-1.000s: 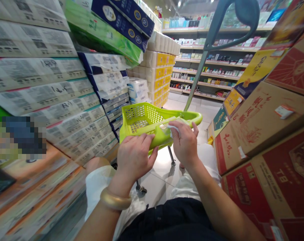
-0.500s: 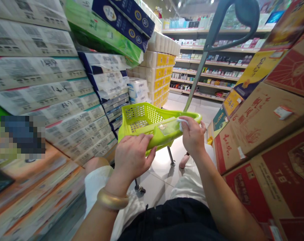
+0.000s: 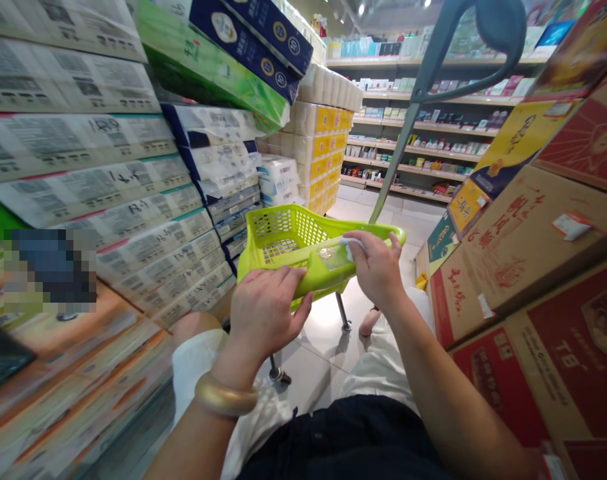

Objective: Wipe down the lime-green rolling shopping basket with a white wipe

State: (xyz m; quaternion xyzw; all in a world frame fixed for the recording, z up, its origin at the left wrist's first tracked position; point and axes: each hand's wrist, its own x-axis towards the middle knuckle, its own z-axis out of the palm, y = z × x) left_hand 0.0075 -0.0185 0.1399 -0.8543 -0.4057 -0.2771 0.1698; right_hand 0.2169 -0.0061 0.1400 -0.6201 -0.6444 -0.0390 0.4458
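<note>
A lime-green plastic shopping basket on wheels stands in front of me, tilted, with perforated walls. My left hand is closed round the left part of its near rim, thumb underneath. On the right part of that rim, my right hand presses a small white wipe against the green surface. The wipe is mostly hidden under the fingers. A clear label patch on the rim lies between both hands. From the basket's far side rises a long grey handle with a loop grip.
Stacked tissue packs line the left side. Cardboard cartons crowd the right. Shelves of small goods stand at the back. Tiled floor shows beneath the basket, with caster wheels on it. A pixelated dark patch lies at left.
My right hand has slid a little to the left along the rim with the wipe. My left hand keeps its hold. The view has shifted slightly.
</note>
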